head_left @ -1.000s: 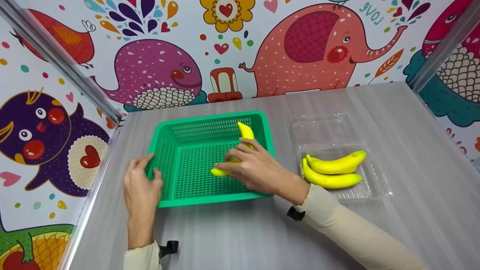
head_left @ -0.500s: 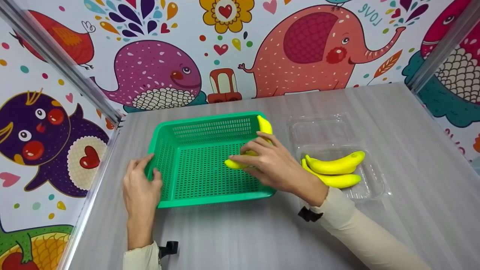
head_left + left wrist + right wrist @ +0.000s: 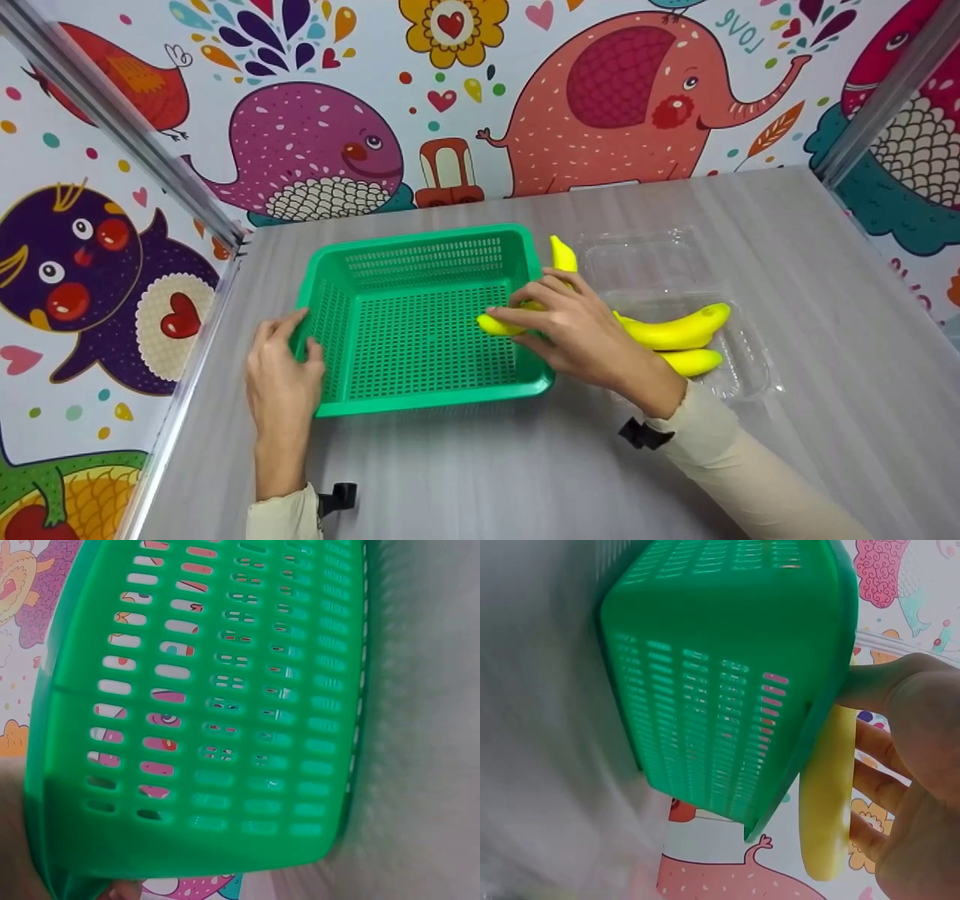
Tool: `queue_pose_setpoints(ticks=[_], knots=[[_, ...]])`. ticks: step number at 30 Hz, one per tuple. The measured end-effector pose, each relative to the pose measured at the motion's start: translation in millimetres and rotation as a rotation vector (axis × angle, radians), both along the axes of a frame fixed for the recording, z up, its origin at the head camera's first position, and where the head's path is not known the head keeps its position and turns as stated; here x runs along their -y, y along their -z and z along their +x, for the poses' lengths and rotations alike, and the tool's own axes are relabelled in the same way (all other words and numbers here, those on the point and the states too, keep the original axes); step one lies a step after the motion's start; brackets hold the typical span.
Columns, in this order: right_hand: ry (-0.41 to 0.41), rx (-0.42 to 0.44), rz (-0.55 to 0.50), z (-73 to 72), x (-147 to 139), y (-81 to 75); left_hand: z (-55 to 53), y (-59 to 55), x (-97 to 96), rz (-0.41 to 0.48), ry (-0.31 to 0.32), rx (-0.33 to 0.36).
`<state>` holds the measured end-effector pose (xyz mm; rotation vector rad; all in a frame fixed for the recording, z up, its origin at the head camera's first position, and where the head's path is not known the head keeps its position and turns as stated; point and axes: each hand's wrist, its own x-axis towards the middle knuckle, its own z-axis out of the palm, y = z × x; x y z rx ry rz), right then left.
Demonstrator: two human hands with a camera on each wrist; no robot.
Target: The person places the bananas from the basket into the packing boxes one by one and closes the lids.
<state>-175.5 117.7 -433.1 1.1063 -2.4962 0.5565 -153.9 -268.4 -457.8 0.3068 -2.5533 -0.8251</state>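
My left hand [image 3: 283,379] grips the left rim of a green plastic basket [image 3: 427,403], thumb and fingers on either side of it. In the left wrist view the basket's slotted side [image 3: 67,727] fills most of the frame. A yellow banana [image 3: 565,257] is held between the thumb and fingers of my right hand [image 3: 581,334], above the basket's right rim. One end of this banana [image 3: 826,802] hangs outside the basket in the right wrist view. Two more bananas [image 3: 679,330] lie in a clear plastic box [image 3: 754,367]; my right forearm partly hides them.
The clear box's lid [image 3: 637,259] lies folded back behind it on the grey table [image 3: 480,480]. Printed walls [image 3: 457,90] with cartoon animals close off the back and sides. A metal frame post [image 3: 157,142] runs along the left corner.
My right hand has moved right with the banana, from over the middle of the basket to its right rim. My left hand and the basket have stayed in place.
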Motion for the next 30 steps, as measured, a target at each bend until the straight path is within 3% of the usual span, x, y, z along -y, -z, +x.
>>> queue_pose_setpoints(ticks=[11,30], knots=[[0.037,-0.048,-0.041,7.0,-23,5.7,0.7,-1.2,-0.6,-0.011,-0.005,0.001],[0.156,0.052,-0.036,23.3,-68,8.0,0.9,-1.4,-0.1,-0.003,0.000,0.015]])
